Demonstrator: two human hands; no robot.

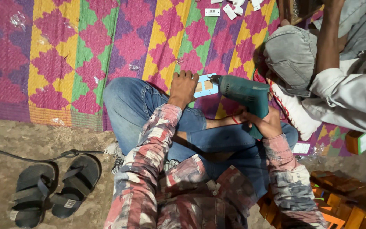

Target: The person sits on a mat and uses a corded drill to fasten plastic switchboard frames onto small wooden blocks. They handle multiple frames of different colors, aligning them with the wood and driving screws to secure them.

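While the person sits cross-legged on a woven floor mat [85, 46] of pink, yellow, green and purple diamonds, the left hand [183, 87] lies flat, fingers spread, pressing a pale blue switch plate [205, 87] down on the mat just beyond the knee. The plate shows two rectangular cut-outs and sits at the three o'clock side of that hand, touching it. The right hand [265, 123] is closed around the grip of a teal electric drill [244, 95], whose chuck points toward nine o'clock and meets the plate's right edge. Whether the bit has entered the plate cannot be told. At one o'clock from the drill a second person [339, 76] in grey clothing sits on the mat, close beside it. Small white parts [234, 8] lie scattered at twelve o'clock, well apart from the hands. At eight o'clock a pair of black sandals [54, 186] rests on the bare floor, with a dark cable [22, 157] running just above them. Orange wooden blocks [344, 199] are stacked at five o'clock.
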